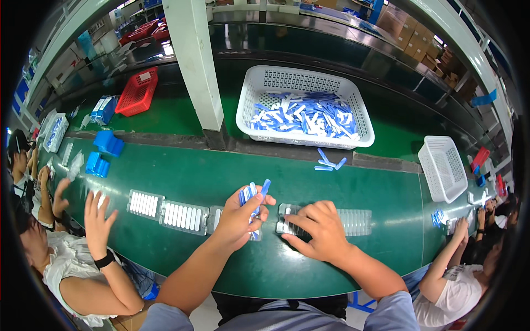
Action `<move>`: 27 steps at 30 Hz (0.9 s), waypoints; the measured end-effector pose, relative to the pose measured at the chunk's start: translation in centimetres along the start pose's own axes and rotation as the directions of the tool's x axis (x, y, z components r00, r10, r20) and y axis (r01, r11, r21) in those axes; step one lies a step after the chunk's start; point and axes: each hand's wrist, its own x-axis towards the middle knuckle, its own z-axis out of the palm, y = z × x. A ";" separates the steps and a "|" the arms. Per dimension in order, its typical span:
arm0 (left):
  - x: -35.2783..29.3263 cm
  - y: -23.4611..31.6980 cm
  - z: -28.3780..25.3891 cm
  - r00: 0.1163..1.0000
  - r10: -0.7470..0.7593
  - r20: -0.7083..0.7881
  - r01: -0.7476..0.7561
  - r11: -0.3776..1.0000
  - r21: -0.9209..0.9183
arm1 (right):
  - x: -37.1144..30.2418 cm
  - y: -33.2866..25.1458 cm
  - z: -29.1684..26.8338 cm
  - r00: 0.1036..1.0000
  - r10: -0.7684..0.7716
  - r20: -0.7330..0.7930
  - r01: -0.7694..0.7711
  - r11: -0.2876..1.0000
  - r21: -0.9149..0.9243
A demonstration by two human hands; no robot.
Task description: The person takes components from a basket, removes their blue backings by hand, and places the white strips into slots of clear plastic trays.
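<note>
My left hand (238, 223) is closed around a bunch of narrow blue-and-white plastic pieces (252, 194), which stick up past the thumb and fingers. To its right, my right hand (320, 229) reaches over a clear slotted tray (354, 222). Its index finger and thumb are at the two ends of a white piece (286, 223) at the tray's left end; the hand partly hides the slots. The tray's right-hand slots show no pieces. Clear trays filled with white pieces (182, 217) lie in a row on the left, one partly behind my left hand.
Beyond the work surface stands a white basket (251, 102) of blue and white pieces. Several loose pieces (326, 163) lie before it, right of a white post (196, 66). Blue bins (108, 143) and a red basket (137, 92) are left, another white basket (443, 168) right. Co-workers sit both sides.
</note>
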 end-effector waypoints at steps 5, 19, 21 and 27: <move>-0.1 -0.1 0.0 0.998 0.022 0.059 -0.019 0.999 -0.041 | 2.0 -2.8 1.4 0.995 -0.025 0.098 0.024 1.000 0.005; -0.3 -1.8 0.4 0.994 0.099 0.041 -0.088 0.974 -0.207 | 2.4 -3.8 2.0 0.997 -0.059 0.059 0.068 0.985 -0.161; -0.4 -2.1 0.5 0.990 0.127 0.057 -0.109 0.963 -0.246 | 2.4 -4.2 1.7 0.996 -0.068 0.057 0.079 0.976 -0.202; -1.0 -3.4 1.7 0.970 0.230 -0.082 -0.242 0.947 -0.210 | 2.7 -3.7 1.7 0.967 0.182 0.179 -0.189 0.982 0.025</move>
